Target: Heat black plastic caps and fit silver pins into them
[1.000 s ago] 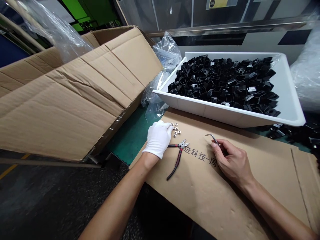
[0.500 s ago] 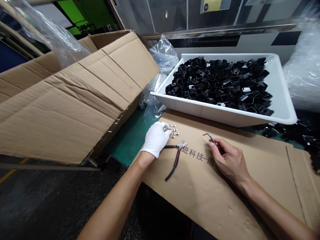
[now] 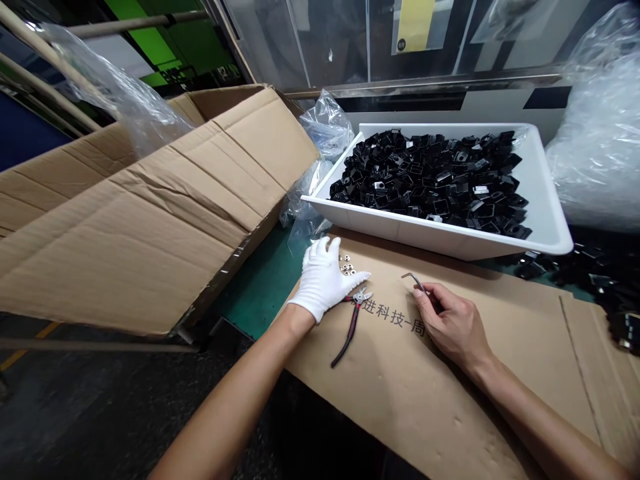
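My left hand (image 3: 324,277), in a white glove, is spread open beside several small metal nuts (image 3: 347,269), its thumb stretched to the right just in front of them. Part of the nut group is hidden by the glove. Diagonal cutters (image 3: 356,313) with dark red and black handles lie with jaws apart, one handle partly under the gloved hand. Bare of any glove, my right hand (image 3: 453,323) is closed around a thin hex key (image 3: 416,283), whose bent end points left above the cardboard sheet (image 3: 400,400).
Behind the cardboard stands a white tub (image 3: 400,230) heaped with black plastic parts (image 3: 425,173). More black parts (image 3: 595,267) lie at the right. A large carton (image 3: 165,227) leans on the left, with clear plastic bags (image 3: 325,127) beside it.
My left hand has opened from a pinch over the nuts, its thumb and fingers now spread. My right hand still holds the hex key. The camera view has shifted slightly.
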### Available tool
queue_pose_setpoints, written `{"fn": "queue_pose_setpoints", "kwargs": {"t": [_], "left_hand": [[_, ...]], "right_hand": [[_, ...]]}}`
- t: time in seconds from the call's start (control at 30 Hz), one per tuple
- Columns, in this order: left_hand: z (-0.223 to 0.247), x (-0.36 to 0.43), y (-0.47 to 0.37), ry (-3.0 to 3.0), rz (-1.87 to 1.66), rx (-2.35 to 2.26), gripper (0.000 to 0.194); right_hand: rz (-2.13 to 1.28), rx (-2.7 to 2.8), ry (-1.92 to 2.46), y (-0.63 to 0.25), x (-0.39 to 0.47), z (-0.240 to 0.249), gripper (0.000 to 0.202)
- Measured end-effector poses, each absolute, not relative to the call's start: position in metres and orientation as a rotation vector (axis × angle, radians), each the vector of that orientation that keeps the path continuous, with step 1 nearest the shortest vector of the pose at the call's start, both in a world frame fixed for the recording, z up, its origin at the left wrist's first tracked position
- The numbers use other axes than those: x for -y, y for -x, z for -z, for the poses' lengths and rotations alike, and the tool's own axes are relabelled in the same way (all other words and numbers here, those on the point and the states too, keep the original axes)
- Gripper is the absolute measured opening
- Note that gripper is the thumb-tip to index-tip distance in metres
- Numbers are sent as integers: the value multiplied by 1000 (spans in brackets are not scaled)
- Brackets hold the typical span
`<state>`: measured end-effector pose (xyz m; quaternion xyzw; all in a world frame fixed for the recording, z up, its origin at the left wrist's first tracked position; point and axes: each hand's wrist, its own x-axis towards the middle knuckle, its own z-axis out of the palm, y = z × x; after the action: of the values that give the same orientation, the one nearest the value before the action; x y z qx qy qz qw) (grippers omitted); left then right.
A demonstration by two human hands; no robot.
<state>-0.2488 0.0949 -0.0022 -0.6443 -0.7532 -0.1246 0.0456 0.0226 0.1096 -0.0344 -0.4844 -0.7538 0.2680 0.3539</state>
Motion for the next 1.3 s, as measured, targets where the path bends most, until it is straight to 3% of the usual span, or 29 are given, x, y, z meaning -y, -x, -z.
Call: {"fn": "queue_pose_setpoints", "kwargs": {"t": [0.43,1.03,1.3], "left_hand": [[14,-110,259,1920,276,2310,73],[32,-127,267,1830,331,2342,58],[-22,-90,285,1710,585,2339,70]], "right_hand": [[-710,1942,1270,-21,-110,34,28],[-729,1929,1309,-16,-111,33,25],[-804,1972,1299,-15,-112,37,25]]}}
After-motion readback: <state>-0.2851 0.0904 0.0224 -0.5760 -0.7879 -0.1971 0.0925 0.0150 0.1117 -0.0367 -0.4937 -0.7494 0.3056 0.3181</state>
